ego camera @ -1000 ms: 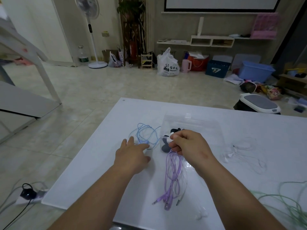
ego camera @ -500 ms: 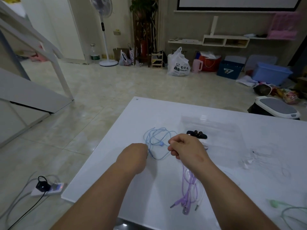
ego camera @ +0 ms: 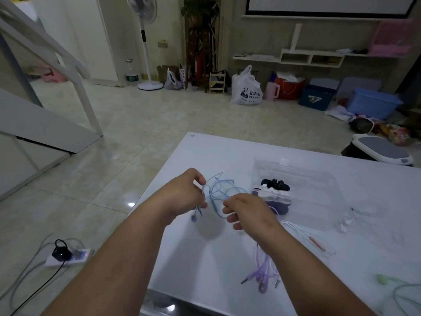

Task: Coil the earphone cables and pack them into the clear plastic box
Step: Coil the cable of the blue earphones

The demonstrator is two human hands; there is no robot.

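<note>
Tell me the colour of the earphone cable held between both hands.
The earphone cable is light blue, clearest in the head view.

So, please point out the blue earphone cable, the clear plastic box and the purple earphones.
blue earphone cable point(ego camera: 216, 207), head view, middle strand.
clear plastic box point(ego camera: 319, 190), head view, bare part of its floor.
purple earphones point(ego camera: 264, 267), head view, bundled cable.

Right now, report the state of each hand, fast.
Left hand: fingers curled, holds the thin light-blue earphone cable, with an earbud dangling below.
Right hand: fingers curled, pinches the same cable farther along.
</note>
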